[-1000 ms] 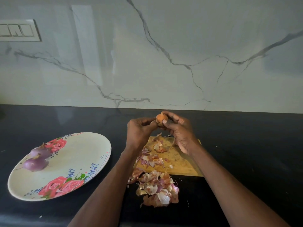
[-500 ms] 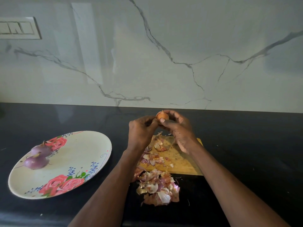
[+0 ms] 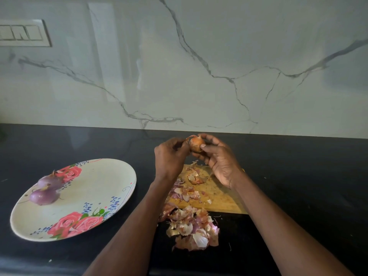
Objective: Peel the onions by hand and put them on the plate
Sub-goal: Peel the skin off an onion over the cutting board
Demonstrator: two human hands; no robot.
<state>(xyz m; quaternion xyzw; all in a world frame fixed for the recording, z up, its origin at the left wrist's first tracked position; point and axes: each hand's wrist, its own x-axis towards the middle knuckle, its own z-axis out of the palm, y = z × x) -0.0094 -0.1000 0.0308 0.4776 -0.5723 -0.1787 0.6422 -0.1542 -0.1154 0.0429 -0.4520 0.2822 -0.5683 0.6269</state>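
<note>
Above the wooden cutting board (image 3: 219, 196) I hold a small onion (image 3: 196, 144) with dry orange-brown skin. My right hand (image 3: 220, 158) grips it, thumb laid across its front. My left hand (image 3: 171, 156) pinches the skin at the onion's left side. Two peeled purple onions (image 3: 44, 196) (image 3: 48, 180) lie on the left part of the rose-patterned plate (image 3: 95, 188), which sits on the dark counter to the left.
Loose onion skins (image 3: 192, 228) are heaped on the black counter in front of the board, with more scraps on the board itself. A marble wall rises behind, with a switch panel (image 3: 22, 32) at the upper left.
The onion has turned slightly in my fingers, and more of its surface shows between my hands. Plate and skins lie as before.
</note>
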